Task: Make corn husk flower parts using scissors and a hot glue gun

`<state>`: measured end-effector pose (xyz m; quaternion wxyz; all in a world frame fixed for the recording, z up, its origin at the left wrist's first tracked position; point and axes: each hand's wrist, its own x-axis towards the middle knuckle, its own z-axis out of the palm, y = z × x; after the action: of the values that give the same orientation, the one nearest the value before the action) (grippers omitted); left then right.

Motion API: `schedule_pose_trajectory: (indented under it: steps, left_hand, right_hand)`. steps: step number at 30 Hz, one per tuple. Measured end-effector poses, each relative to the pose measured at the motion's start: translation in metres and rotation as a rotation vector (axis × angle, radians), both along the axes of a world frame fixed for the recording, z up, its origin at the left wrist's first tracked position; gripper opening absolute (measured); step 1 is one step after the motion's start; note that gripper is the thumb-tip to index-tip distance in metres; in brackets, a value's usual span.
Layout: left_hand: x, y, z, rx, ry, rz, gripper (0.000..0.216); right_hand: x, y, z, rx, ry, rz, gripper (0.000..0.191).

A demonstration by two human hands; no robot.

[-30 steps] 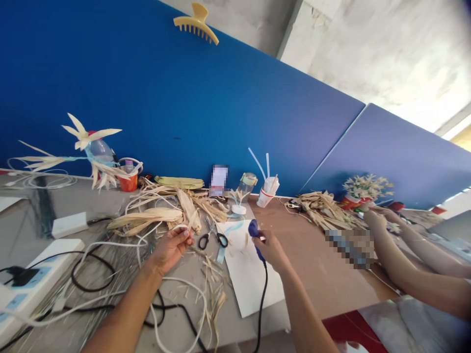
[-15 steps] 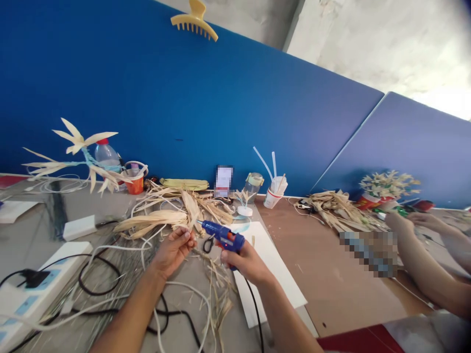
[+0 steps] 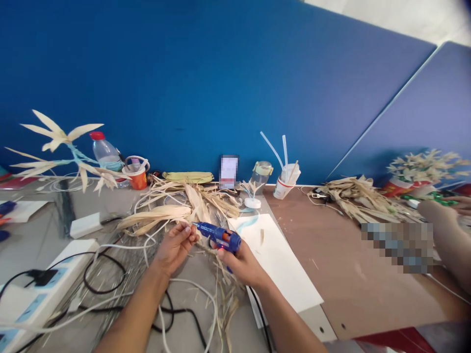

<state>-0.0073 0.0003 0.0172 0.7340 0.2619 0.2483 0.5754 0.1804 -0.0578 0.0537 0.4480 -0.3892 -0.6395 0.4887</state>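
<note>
In my right hand (image 3: 241, 262) is a blue hot glue gun (image 3: 222, 238), with my fingers wrapped round its handle and a small red light showing. Its nozzle points left, at the fingertips of my left hand (image 3: 175, 249). My left thumb and fingers are pinched together; what is between them is too small to make out. Just behind both hands lies a pile of dry corn husks (image 3: 158, 215). A white sheet of paper (image 3: 283, 269), with a scrap of husk on it, lies right of the glue gun.
A power strip (image 3: 44, 287) with tangled cables fills the left front. Husk flowers (image 3: 55, 132), a bottle (image 3: 105, 149) and an orange cup (image 3: 138, 177) stand at back left. A phone (image 3: 228, 169), jar (image 3: 262, 174) and white cup (image 3: 283, 187) line the panel. Another person's arm (image 3: 443, 233) is at right.
The view has tilted down and turned slightly left; the yellow claw-shaped clip has left the picture. The glue gun's nozzle has come lower, closer to my left fingertips.
</note>
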Motion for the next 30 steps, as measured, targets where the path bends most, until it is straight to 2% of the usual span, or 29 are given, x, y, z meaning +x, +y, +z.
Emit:
schedule_pose_trajectory:
  steps: [22,30]
  left_hand:
    - [0.0001,-0.0011,0.0013,-0.019,0.045,-0.007,0.020]
    - [-0.0006,0.0002,0.0000,-0.039,0.028,0.019,0.023]
  right_hand:
    - [-0.0020,0.0030,-0.0029,0.174,-0.220,-0.044,0.010]
    - [-0.0007,0.0029,-0.0034,0.363,-0.358,-0.025,0.014]
